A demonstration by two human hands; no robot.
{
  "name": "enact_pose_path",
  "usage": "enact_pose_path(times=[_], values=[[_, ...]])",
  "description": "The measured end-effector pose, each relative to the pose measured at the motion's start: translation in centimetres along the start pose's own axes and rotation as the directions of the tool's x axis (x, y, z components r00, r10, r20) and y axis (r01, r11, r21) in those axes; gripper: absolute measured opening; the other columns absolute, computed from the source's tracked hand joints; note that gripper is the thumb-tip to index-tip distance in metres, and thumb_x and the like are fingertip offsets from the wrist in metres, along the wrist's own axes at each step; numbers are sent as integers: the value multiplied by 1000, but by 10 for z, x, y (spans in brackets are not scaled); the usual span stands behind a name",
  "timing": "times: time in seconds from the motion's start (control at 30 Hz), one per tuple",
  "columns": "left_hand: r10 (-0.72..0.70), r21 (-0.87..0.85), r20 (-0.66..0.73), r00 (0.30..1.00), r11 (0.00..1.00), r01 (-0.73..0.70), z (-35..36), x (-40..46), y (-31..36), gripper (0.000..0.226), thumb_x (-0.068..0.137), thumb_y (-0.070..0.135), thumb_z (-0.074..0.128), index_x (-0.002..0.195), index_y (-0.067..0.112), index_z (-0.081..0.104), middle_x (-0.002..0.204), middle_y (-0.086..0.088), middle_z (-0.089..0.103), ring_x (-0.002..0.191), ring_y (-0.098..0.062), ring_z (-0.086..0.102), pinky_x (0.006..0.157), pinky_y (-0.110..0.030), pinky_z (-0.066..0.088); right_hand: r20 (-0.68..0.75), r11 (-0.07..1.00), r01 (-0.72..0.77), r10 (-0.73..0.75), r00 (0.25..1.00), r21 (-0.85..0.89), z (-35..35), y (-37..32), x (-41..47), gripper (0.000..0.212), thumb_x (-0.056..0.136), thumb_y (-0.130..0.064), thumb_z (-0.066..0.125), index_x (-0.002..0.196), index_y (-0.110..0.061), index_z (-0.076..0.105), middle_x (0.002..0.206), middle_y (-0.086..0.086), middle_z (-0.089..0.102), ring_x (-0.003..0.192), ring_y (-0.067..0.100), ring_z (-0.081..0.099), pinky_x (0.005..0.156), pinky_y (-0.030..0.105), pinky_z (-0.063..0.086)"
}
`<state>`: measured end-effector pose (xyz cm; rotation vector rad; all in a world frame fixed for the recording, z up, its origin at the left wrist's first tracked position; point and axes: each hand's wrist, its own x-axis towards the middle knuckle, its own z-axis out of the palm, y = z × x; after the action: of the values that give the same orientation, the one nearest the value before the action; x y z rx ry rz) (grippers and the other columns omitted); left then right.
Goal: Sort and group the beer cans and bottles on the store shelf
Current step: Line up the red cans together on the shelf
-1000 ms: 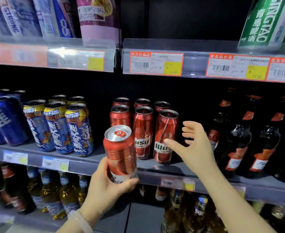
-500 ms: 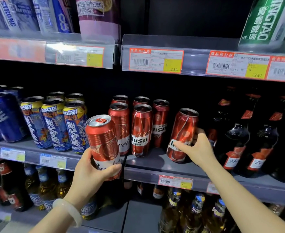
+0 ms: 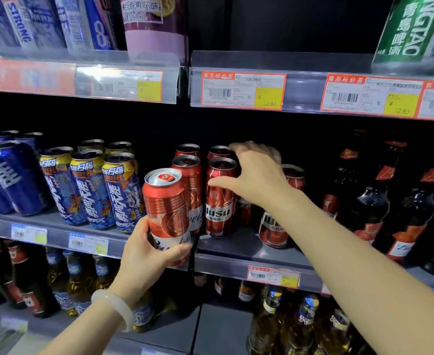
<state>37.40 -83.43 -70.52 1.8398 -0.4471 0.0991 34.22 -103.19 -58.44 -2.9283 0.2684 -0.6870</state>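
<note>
With the left hand clasping a red can off the shelf, the right hand, its grip wide around the standing red cans, could topple them.

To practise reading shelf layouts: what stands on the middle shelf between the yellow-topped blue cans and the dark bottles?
In the head view, red cans stand between the yellow-topped blue cans and the dark bottles.

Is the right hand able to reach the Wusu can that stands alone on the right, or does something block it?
Probably yes: the Wusu can stands just below the right hand, with nothing between them.
</note>
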Motion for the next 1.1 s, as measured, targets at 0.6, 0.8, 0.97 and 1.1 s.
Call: enact_pose_path(times=[0.6, 0.8, 0.97, 1.1], values=[[-45, -49, -46, 998, 998, 43, -15, 6, -9, 51, 56, 16, 89, 96, 21, 57, 89, 3, 71, 76, 0, 66, 68, -20, 48, 258, 969, -79, 141, 956, -236, -17, 19, 9, 75, 67, -63, 68, 128, -22, 52, 129, 7, 53, 121, 30, 45, 100, 41, 34], [-39, -39, -42, 998, 999, 38, -22, 9, -11, 56, 54, 24, 88, 99, 22, 57, 92, 4, 70, 81, -2, 66, 74, -25, 51, 207, 996, 27, -43, 977, 80, -12, -33, 35, 71, 76, -64, 60, 128, -17, 51, 130, 7, 53, 120, 28, 49, 103, 43, 38], [-41, -29, -56, 998, 999, 39, -31, 8, -14, 54, 57, 17, 88, 101, 19, 56, 91, 4, 70, 79, -2, 66, 64, -17, 52, 349, 999, 1, -18, 937, 49, 22, -61, 53, 71, 74, -59, 66, 130, -19, 47, 129, 6, 56, 113, 26, 56, 83, 32, 46], [-41, -21, -57, 998, 999, 39, -36, 10, -17, 56, 58, 17, 88, 103, 20, 55, 93, 6, 69, 82, -1, 65, 69, -17, 48, 335, 1000, -13, 21, 942, -26, 19, -53, 54, 67, 71, -57, 70, 121, -16, 54, 117, 7, 62, 104, 29, 59, 85, 34, 47]])
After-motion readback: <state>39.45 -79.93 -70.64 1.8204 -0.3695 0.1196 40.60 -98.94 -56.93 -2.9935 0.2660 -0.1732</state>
